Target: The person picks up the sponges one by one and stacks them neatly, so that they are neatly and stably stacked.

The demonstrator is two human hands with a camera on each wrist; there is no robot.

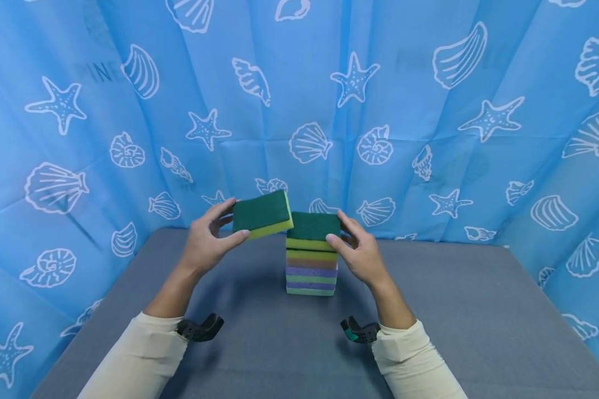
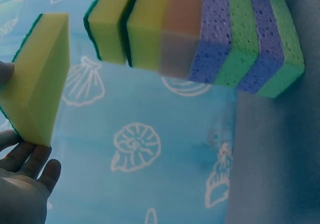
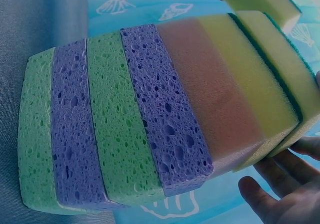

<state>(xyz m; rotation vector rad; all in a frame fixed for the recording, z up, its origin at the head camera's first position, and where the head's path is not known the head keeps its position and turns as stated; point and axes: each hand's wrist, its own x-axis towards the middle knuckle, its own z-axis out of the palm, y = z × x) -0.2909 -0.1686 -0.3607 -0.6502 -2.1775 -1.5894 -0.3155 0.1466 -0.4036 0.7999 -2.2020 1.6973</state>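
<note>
My left hand (image 1: 204,244) holds a yellow scrub sponge (image 1: 262,213) by its left end, thumb in front and fingers behind. This sponge is tilted in the air, dark green scouring side up, at the upper left of the stack. My right hand (image 1: 363,256) grips the right end of the top scrub sponge (image 1: 313,226), also green side up. Beneath it stands a stack of several sponges: a yellow one (image 3: 245,79) with a green pad, a brownish one (image 3: 207,89), then purple (image 3: 167,114) and light green (image 3: 122,119) porous ones alternating down to the table.
The stack rests on a grey cloth-covered table (image 1: 279,343). Behind and at both sides hangs a blue curtain (image 1: 299,72) with white shells and starfish. Dark bands with small devices (image 1: 199,328) sit on both wrists, over pale sleeves.
</note>
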